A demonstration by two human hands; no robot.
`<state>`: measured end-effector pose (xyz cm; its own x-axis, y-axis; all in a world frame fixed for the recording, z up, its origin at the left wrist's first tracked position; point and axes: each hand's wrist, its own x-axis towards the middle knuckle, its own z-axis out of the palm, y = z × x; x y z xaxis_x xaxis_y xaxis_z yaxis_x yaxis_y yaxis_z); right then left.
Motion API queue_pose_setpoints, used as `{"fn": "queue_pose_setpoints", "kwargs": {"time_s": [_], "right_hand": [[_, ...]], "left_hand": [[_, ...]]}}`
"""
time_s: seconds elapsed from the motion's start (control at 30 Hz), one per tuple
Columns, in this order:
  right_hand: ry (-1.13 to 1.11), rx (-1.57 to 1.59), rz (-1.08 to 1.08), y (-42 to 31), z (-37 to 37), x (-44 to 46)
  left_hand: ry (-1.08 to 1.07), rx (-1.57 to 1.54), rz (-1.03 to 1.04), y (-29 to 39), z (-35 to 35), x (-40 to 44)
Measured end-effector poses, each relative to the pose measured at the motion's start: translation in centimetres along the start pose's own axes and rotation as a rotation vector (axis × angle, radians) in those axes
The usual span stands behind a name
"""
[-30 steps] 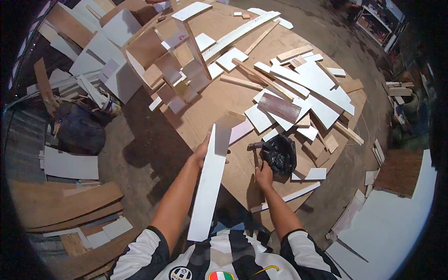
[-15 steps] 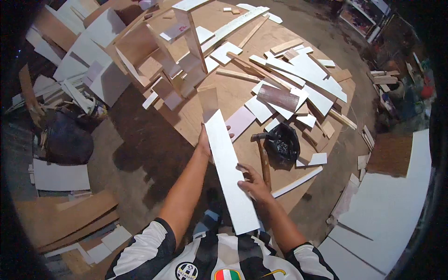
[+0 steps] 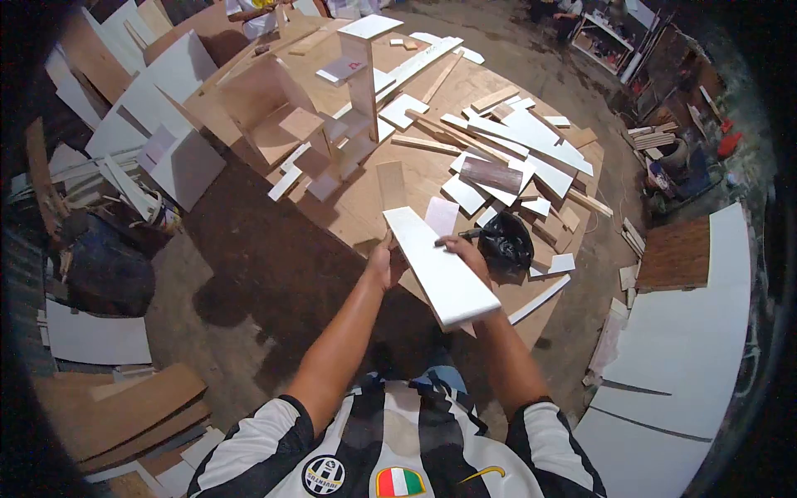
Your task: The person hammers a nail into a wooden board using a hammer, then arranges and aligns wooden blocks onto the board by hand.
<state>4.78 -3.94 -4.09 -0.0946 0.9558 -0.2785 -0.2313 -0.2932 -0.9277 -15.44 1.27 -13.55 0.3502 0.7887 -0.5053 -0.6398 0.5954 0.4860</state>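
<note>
The black plastic bag (image 3: 506, 242), on the plywood worktable (image 3: 336, 207), was taken as the reference point. The white-faced board (image 3: 436, 267) was found left of the bag and nearer the wearer, raised in both hands at the table's near edge. It lay slantwise, its far end to the left, its near end to the right with the end edge exposed.

The left hand (image 3: 383, 263) grasped the board's left edge; its fingers were partly hidden beneath. The right hand (image 3: 470, 256), between the board and the bag, grasped the right edge with a digit over the upper face. The firmness of either grip could not be told.

A pale pink board (image 3: 442, 216) lay left of the bag, just past the held board. A small brown board (image 3: 390, 184) was noted farther left of the bag. Beyond the bag, a dark brown panel (image 3: 491, 174) rested on white offcuts. Right of the bag sat a small white offcut (image 3: 561, 264); a narrow white strip (image 3: 540, 300) lay on its nearer side. A compartmented wooden assembly (image 3: 362, 104) stood well to the left of the bag and beyond it. Another person (image 3: 246, 10) was partly visible, far beyond the bag to the left.
</note>
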Motion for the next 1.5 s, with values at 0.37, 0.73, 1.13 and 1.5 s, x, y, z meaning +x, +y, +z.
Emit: {"fn": "queue_pose_setpoints", "kwargs": {"time_s": [0.37,0.73,1.13,1.5], "right_hand": [[0.129,0.357,0.136,-4.7,6.5,12.4],[0.038,0.073,0.064,-6.2,1.0,18.7],[0.064,-0.993,-0.499,1.5,-2.8,22.2],[0.115,-0.704,-0.605,5.6,1.5,23.3]], "left_hand": [[0.174,0.415,0.261,2.8,-1.3,-5.6],[0.256,1.728,0.397,-4.8,-9.9,5.1],[0.593,1.153,0.418,-8.2,-8.2,10.5],[0.842,1.206,0.453,-3.5,-11.1,12.6]]}}
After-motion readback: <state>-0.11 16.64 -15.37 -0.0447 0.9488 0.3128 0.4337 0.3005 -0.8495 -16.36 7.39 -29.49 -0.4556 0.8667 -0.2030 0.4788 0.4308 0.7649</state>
